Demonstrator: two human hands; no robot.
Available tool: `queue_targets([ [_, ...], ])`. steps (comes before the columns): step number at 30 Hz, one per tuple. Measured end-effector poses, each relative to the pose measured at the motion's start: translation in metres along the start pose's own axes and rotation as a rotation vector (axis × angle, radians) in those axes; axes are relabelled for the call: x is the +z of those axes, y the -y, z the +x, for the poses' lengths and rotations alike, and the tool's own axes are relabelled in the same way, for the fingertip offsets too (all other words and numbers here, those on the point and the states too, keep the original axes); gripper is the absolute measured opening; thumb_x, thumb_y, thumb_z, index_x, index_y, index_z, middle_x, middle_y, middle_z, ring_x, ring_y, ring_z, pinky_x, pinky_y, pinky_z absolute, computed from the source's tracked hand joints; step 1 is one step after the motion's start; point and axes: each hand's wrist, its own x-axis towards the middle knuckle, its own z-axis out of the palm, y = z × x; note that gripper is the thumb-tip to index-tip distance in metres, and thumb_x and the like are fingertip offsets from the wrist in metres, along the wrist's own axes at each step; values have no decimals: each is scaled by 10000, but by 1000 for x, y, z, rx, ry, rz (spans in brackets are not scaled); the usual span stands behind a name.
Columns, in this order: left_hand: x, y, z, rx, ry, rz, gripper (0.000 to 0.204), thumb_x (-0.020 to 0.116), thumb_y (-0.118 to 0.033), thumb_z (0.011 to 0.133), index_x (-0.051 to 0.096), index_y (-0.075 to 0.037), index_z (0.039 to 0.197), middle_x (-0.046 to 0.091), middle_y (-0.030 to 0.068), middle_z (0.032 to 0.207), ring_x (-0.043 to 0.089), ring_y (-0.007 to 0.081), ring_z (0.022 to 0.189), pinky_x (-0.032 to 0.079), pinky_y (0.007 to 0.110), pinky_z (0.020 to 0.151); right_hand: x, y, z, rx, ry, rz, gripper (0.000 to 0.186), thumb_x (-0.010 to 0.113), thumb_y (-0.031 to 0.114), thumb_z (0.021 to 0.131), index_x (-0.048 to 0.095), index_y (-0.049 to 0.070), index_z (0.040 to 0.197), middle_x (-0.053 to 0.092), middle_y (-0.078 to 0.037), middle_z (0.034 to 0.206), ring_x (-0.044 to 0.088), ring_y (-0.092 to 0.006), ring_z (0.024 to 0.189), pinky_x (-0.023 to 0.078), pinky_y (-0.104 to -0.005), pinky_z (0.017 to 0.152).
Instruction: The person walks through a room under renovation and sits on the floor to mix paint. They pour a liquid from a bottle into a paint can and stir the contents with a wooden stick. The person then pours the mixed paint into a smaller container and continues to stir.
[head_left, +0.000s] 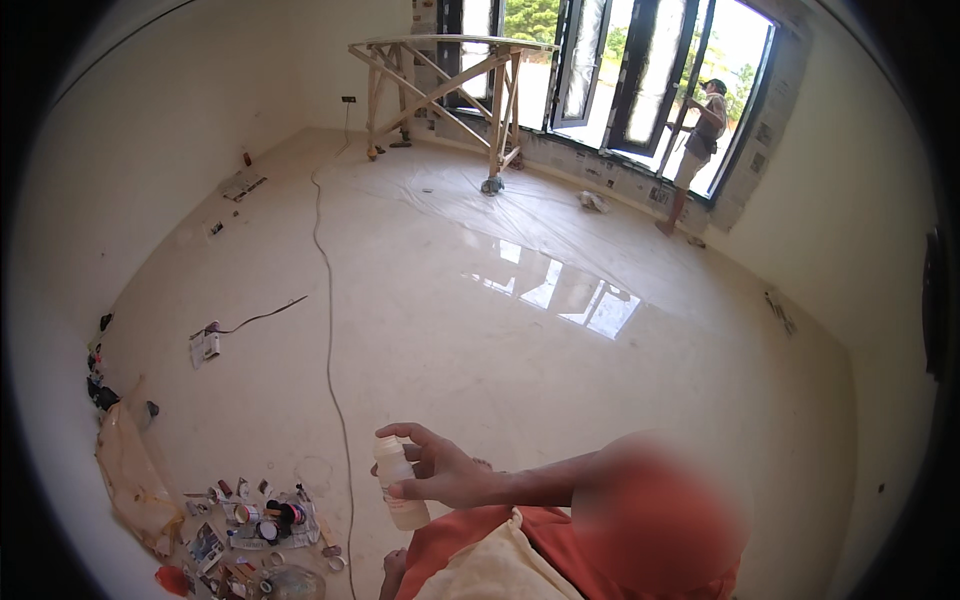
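Head view: right hand (445, 475) has a pale plastic bottle (394, 468) pinched between thumb and fingers above the floor (430, 350), can't tell if it's open or what's left to do; left hand isn't showing. Cable (329, 330) runs close by, small cans (268, 530) and newspaper (207, 543) clutter the lower left

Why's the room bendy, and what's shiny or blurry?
In the head view, the fisheye lens bends the plain cream left wall; there, bright dark-framed glass doors reflect off the glossy cream floor; there too, a round red patch is blurred.
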Motion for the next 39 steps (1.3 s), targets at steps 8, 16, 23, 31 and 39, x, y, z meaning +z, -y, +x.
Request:
queue_targets([
  [8,8,11,-4,55,59,-212,384,540,-340,925,717,-4,868,697,175,784,670,312,673,523,444,605,-10,4,-5,-48,-96,-15,685,667,79,924,233,89,1454,563,-185,1249,597,-270,1144,525,-436,943],
  [16,-40,-59,-16,-580,168,-1204,249,508,-320,1015,558,-87,1088,445,2,686,347,103,482,291,236,409,-20,16,9,-177,-288,130,609,640,88,940,248,73,1407,571,-173,1194,624,-257,1067,564,-426,860],
  [23,-51,-102,6,-369,149,-1445,123,547,-150,993,571,-84,1094,592,64,814,550,151,657,438,278,516,-30,32,41,-348,-569,307,543,587,173,982,244,92,1395,550,-151,1209,632,-300,1054,574,-464,827],
  [31,-28,-89,15,-307,190,-1420,134,490,-111,1011,541,-60,1124,630,117,889,646,236,793,571,378,698,-26,37,39,-297,-490,289,511,575,128,979,274,119,1392,565,-171,1193,654,-311,1007,569,-488,850],
  [39,-45,-126,6,-289,165,-1231,138,503,-111,1003,571,-78,1119,630,74,913,579,153,670,462,264,513,-24,38,43,-270,-691,357,617,656,82,926,288,71,1421,578,-189,1215,624,-262,1081,539,-455,924],
])
